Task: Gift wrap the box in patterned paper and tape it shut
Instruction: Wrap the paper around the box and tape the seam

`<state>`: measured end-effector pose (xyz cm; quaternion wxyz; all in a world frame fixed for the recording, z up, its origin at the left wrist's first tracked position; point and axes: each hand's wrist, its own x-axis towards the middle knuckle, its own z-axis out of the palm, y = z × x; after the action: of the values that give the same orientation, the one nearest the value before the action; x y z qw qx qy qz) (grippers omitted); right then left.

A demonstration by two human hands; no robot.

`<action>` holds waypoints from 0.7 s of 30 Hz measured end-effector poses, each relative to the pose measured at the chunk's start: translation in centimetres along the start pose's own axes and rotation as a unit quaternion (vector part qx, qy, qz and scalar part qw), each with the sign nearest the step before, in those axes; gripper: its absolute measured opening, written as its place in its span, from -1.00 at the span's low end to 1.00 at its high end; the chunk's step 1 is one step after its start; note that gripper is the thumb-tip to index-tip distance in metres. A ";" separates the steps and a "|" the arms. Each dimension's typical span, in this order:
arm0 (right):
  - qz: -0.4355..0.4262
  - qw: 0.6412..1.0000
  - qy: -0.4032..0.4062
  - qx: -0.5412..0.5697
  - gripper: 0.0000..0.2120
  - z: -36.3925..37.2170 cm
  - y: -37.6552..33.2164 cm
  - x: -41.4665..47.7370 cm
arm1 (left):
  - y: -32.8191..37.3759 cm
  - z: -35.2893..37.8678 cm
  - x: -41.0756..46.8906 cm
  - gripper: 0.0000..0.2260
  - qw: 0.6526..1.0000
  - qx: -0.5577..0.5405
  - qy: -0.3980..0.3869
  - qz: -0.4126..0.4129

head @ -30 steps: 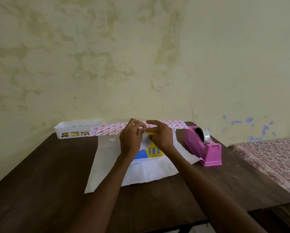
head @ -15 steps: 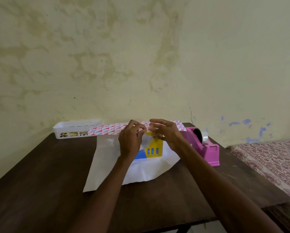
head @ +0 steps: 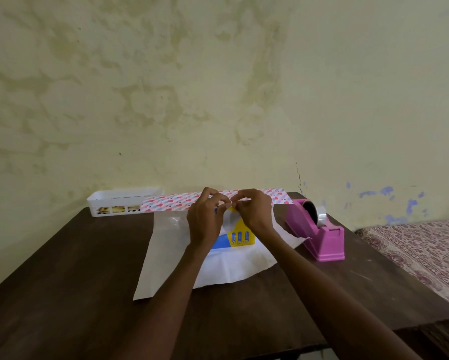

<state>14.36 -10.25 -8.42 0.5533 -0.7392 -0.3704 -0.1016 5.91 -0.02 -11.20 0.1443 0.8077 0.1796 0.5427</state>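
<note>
While resting mid-frame on the white reverse of the patterned paper point(head: 166, 255), showing the yellow-and-blue box point(head: 240, 236) almost wholly bare. Only just beginning the wrap; leaving folding and taping from the pink tape dispenser point(head: 319, 235), right of centre, outstanding. Pinching, with left hand point(head: 205, 219) and right hand point(head: 254, 211) meeting above the box, apparently a paper edge.

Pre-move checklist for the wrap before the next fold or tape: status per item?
1. The box sits on the wrapping paper, white side up: ok.
2. The left hand and right hand pinch the paper's edge above the box: ok.
3. Whole box covered: not ok, its yellow-blue near end shows.
4. The tape dispenser stands right of the paper, roll loaded: ok.
5. Tape strip between the fingertips: cannot tell, too small.
</note>
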 end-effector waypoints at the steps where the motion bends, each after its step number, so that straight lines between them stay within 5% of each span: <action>1: -0.002 1.000 0.004 -0.004 -0.86 0.1 0.0 0.0 | 0.0 0.0 0.0 -0.95 1.000 -0.004 0.001 -0.002; 9: 0.035 0.998 0.033 0.042 -0.79 0.5 0.2 -0.1 | 0.2 -0.7 0.3 -0.54 0.995 -0.087 -0.007 -0.056; 15: 0.079 0.990 0.026 0.112 -0.85 0.3 0.1 -0.1 | -0.4 -1.2 0.2 -0.53 0.995 -0.034 -0.088 -0.037; 21: 0.111 0.975 0.049 0.186 -0.90 -0.6 -0.4 -0.4 | -0.3 -0.9 -0.2 -0.64 0.997 -0.030 -0.069 -0.029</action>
<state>13.99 -10.90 -8.16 0.7066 -0.6539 -0.2703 -0.0049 5.00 0.18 -11.14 0.1962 0.8329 0.1765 0.4864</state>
